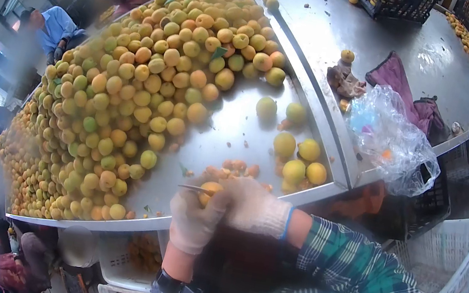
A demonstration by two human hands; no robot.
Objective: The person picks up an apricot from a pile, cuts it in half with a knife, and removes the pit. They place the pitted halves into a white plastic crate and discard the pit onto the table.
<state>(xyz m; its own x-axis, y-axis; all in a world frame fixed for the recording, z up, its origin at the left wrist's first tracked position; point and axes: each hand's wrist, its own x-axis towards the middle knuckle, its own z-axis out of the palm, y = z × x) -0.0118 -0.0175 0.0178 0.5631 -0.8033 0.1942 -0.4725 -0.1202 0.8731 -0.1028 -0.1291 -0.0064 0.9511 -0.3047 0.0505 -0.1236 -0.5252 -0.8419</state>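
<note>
My left hand (pixel 192 217), in a white knit glove with a watch at the wrist, is closed around a yellow-orange apricot (pixel 212 188). My right hand (pixel 255 208), also gloved, presses against it from the right, fingers closed. A thin knife blade (pixel 191 188) lies against the fruit and points left; its handle is hidden, apparently in the right hand. Just beyond the hands, small orange apricot pieces (pixel 235 169) lie on the metal table (pixel 211 136). Several larger yellow-green apricots (pixel 294 171) sit at the table's right corner.
A big heap of apricots (pixel 152 82) covers the table's left and far parts. On the neighbouring metal table lie a clear plastic bag (pixel 395 140), purple cloth (pixel 400 88) and a black crate (pixel 389 1). White crates (pixel 445 265) stand below. Other people (pixel 61 28) are across the table.
</note>
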